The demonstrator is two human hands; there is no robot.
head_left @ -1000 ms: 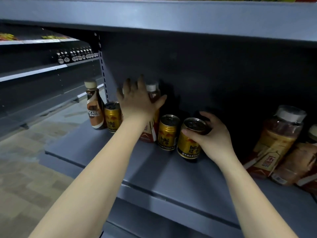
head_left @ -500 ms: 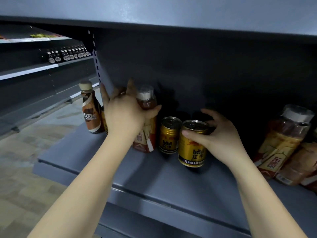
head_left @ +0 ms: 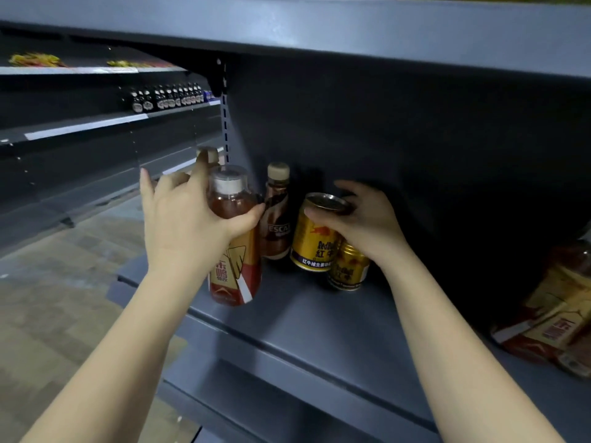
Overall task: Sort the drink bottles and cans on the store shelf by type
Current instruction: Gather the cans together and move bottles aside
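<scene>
— Bottles and cans on the gray shelf (head_left: 319,321): how many do we see?

— We count two gold Red Bull cans. Our right hand (head_left: 367,225) is wrapped around the top of one gold can (head_left: 315,243), held up a bit. The second gold can (head_left: 348,266) stands on the shelf, partly behind the first and touching it.

— And bottles?

— Our left hand (head_left: 182,225) is closed on a red tea bottle (head_left: 233,251) with a white cap. It is tipped a little, low over the shelf's front. We cannot tell if its bottom touches. It has reddish-brown drink inside.

— Any coffee?

— One brown Nescafe bottle (head_left: 277,215) stands between the tea bottle and the held can. A tan cap (head_left: 209,154) peeks out behind our left fingers, maybe one more bottle.

— Over on the right?

— More tea bottles (head_left: 556,314) lie at the edge. We cannot count them.
</scene>
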